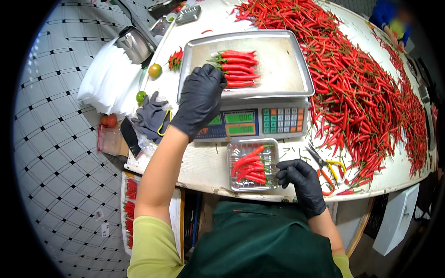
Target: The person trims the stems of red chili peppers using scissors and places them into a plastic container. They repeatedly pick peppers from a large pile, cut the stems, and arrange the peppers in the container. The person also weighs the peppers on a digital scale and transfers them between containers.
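Note:
My left hand (202, 99), in a black glove, reaches over the scale with its fingers curled at the stem ends of a row of red chillies (241, 66). These lie side by side in a clear tray on the scale's metal pan (281, 69); whether the fingers pinch one is hidden. Below the display of the weighing scale (248, 120), a clear plastic tray (253, 141) holds a looser bunch of red chillies (251, 170), stems to the right. Beside those stems is my black-gloved right hand (304, 184), fingers bent; I cannot tell if it grips a stem.
A large heap of chillies (351, 93) covers the table's right side. Red-and-yellow-handled snips (326, 165) lie near my right hand. At left are a grey glove (151, 114), white sheets (109, 78) and a metal kettle (134, 45). Another person (391, 22) is at the far right.

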A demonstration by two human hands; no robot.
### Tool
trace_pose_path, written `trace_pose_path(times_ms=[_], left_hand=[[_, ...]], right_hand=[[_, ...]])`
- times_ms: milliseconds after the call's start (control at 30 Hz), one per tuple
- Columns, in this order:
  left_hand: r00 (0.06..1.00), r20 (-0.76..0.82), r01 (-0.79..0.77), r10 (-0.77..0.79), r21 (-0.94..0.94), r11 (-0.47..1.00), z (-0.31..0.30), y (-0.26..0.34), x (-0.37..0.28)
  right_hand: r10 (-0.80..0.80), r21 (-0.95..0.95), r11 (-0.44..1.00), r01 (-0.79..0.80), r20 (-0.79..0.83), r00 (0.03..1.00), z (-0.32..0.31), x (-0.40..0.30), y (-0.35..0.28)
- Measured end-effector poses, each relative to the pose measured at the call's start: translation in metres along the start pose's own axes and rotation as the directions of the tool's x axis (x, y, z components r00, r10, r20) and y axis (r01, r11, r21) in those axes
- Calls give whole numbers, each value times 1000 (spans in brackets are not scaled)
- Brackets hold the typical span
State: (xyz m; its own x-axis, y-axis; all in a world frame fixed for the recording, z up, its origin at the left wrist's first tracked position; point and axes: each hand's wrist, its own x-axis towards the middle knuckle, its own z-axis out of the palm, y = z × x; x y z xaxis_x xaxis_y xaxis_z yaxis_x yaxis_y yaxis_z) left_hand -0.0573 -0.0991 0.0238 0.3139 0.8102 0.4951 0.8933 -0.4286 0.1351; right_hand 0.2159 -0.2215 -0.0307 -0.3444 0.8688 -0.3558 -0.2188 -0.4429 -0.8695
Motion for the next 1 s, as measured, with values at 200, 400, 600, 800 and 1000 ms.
trace_pose_path(times_ms=[200,400,600,800,1000], left_hand=[[856,347,-356,383,-142,924,-21,73,-48],[999,36,37,-23,-478,878,-3,99,-86],[991,80,131,-106,-453,882,18,125,-100],[990,130,99,-61,-315,944,26,79,-94],[986,-115,74,-124,-364,928,20,36,-75]], right_hand=[[-443,-683,578,446,197,875,18,14,-12],[-162,-426,881,204,133,978,33,23,12],[-144,-310,933,183,145,979,37,23,11],[-87,-154,984,89,17,996,25,33,-24],[-346,-444,840,312,5,938,8,109,-84]])
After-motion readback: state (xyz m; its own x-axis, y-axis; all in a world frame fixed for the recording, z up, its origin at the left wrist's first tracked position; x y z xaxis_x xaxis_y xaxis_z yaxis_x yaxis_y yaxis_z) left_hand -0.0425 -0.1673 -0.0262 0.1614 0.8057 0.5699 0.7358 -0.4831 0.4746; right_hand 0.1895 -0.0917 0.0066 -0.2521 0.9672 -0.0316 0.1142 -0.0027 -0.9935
